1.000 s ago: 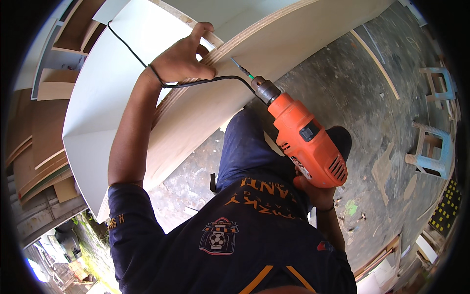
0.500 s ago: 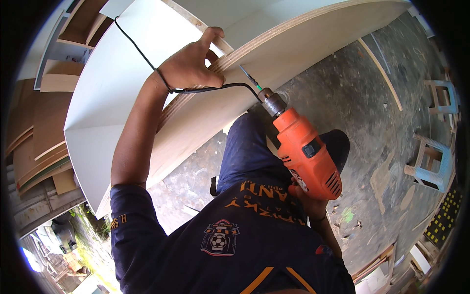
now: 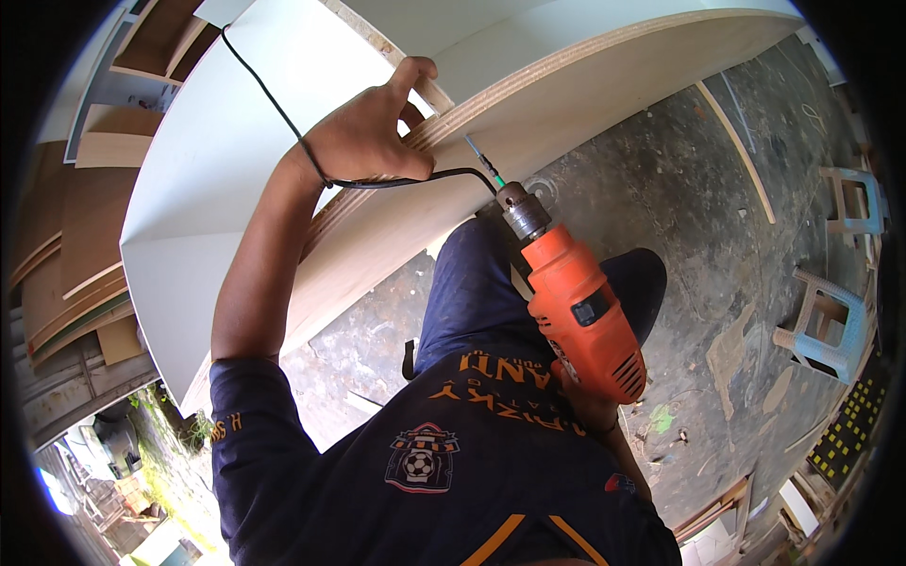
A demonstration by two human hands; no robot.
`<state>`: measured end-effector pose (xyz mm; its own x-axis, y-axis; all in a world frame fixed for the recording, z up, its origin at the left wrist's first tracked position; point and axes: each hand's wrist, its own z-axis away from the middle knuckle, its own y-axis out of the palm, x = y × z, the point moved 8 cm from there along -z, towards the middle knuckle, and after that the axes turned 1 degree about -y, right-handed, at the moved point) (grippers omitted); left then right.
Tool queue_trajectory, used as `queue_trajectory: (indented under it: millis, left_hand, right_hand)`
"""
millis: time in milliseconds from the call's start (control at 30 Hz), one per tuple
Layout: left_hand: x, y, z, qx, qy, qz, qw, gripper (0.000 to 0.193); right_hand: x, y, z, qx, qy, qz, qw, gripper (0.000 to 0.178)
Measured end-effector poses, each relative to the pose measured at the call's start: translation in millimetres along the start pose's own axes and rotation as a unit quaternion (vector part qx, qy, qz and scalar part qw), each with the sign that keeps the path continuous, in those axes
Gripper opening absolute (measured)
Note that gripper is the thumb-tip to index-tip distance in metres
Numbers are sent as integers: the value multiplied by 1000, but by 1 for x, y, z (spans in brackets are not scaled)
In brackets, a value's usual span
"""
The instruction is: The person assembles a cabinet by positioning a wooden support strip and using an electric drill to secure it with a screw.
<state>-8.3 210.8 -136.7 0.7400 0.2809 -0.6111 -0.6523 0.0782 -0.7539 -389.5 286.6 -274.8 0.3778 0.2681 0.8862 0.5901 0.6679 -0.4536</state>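
Note:
My left hand (image 3: 368,137) is closed over the edge of a curved plywood panel (image 3: 566,104), its thumb on the near face and its fingers behind. A black cord (image 3: 264,90) passes across my left wrist and runs toward the drill. In my right hand (image 3: 593,407), mostly hidden under the tool, is an orange power drill (image 3: 587,316) with a metal chuck (image 3: 522,209). A slim bit (image 3: 483,158) points up at the panel's near face. Its tip is at or very near that face; I cannot tell whether it touches.
A white panel (image 3: 189,208) joins the plywood on the left. Brown boards (image 3: 90,226) are stacked at far left. Two blue plastic stools (image 3: 835,330) stand at right on the stained concrete floor (image 3: 698,311). A long wood strip (image 3: 741,156) lies on the floor.
The drill's rear end has swung slightly left and down, so the drill stands a little steeper. My left hand keeps its hold on the panel edge.

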Motion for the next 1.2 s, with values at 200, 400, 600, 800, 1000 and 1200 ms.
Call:
queue_trajectory:
  millis: [200,400,600,800,1000,1200]
  left_hand:
    - [-3,0,2,4,10,8,1000,82]
    - [0,0,2,-1,25,7,1000,82]
    - [-2,1,2,0,23,10,1000,83]
    - [-1,1,4,1,21,11,1000,82]
    - [-1,1,3,-5,41,15,999,82]
    - [-3,0,5,-1,20,21,1000,81]
  right_hand:
    - [15,-6,-9,-6,-69,56,996,21]
    - [13,-10,-12,5,-5,-11,1000,27]
    - [10,-10,-7,17,-76,78,994,31]
    - [5,-12,-11,-5,0,-12,1000,26]
    - [-8,-6,5,-22,-121,188,974,27]
    - [-7,-6,4,-17,-131,227,965,32]
